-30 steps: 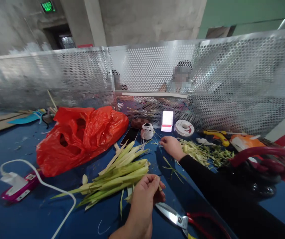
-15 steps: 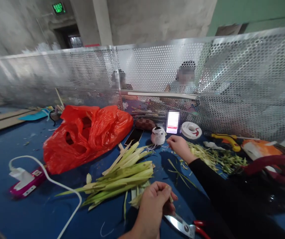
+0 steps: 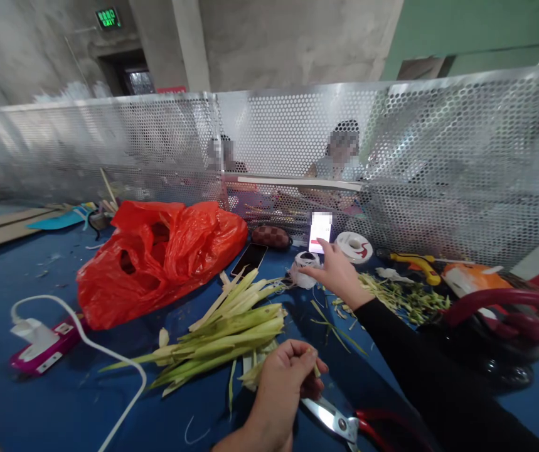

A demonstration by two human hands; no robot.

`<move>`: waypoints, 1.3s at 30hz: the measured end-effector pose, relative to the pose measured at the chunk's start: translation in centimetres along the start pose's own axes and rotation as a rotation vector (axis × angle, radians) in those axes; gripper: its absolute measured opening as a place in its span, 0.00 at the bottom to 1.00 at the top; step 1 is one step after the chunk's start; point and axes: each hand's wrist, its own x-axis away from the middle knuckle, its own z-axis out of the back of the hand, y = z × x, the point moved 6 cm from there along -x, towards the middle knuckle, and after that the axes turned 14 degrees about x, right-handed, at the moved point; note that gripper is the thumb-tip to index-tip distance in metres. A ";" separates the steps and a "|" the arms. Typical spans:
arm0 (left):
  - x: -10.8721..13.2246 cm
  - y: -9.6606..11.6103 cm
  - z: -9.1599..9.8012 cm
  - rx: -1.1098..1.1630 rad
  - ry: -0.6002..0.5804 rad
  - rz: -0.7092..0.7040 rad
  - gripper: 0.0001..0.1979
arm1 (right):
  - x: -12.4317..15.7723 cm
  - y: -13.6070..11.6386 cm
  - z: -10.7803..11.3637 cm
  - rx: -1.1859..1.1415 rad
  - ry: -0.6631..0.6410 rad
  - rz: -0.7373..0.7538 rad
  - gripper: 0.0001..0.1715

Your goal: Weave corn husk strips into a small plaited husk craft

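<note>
My left hand (image 3: 285, 380) is closed in a pinch, and a pale bit of corn husk (image 3: 317, 371) shows at its fingertips. Most of that piece is hidden by the fingers. Farther forward, my right hand (image 3: 339, 276) has its thumb and index finger spread, the index fingertip at the lit screen of an upright phone (image 3: 320, 229). Its thumb overlaps a ball of white thread (image 3: 304, 276). A heap of green corn husks (image 3: 231, 333) lies left of my hands. Red-handled scissors (image 3: 332, 419) rest just right of my left hand.
A red plastic bag (image 3: 156, 270) and a purple power strip (image 3: 46, 351) with a white cable occupy the left. Behind are a dark phone (image 3: 250, 258), a checkered case (image 3: 270, 236) and a white spool (image 3: 354, 247). A perforated metal screen (image 3: 278, 132) stands behind them, with people beyond.
My right hand has gone from a pinch near the thread ball to spread fingers, the index reaching the phone screen. My left hand keeps its pinch. The view has shifted slightly.
</note>
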 end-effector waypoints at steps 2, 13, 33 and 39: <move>-0.3 0.4 0.0 -0.003 0.001 -0.022 0.23 | -0.8 -0.9 -1.1 -0.058 -0.042 -0.004 0.45; -0.2 2.8 0.1 0.078 -0.017 -0.165 0.18 | -2.5 2.9 2.5 -0.723 -0.070 -0.278 0.21; -1.1 7.0 0.6 0.157 -0.029 -0.365 0.17 | 3.0 0.2 6.9 -1.497 -0.228 -0.429 0.08; -0.7 8.6 0.9 0.076 -0.003 -0.538 0.11 | 4.0 0.8 6.2 -1.473 -0.306 -0.423 0.10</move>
